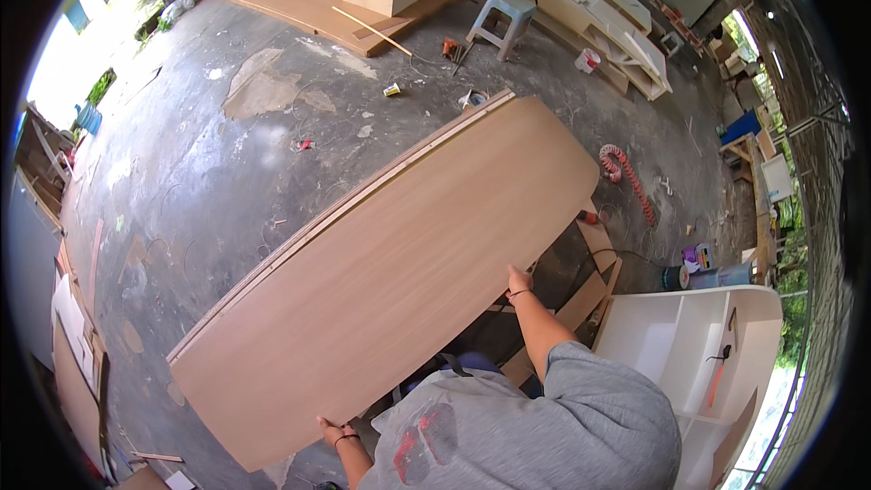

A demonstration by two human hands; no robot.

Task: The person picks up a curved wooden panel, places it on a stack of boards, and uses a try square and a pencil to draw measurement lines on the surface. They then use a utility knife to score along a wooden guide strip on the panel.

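A long light-brown wooden panel (390, 272) stretches diagonally in front of me, from the lower left to the upper right. Along its far edge runs a strip of raw board. My left hand (334, 432) grips the near edge close to the left end, thumb on top and fingers hidden underneath. Farther right, my right hand (519, 282) is closed on the same near edge, its fingers also mostly under the board. What carries the panel from below is hidden.
A white shelf unit (676, 308) stands at the right, with wood offcuts (581, 304) beside it. A red coiled hose (640, 191) lies past the panel's right end. Beyond are a light-blue stool (504, 18), a drill (450, 48) and a white bucket (587, 61) on the concrete floor.
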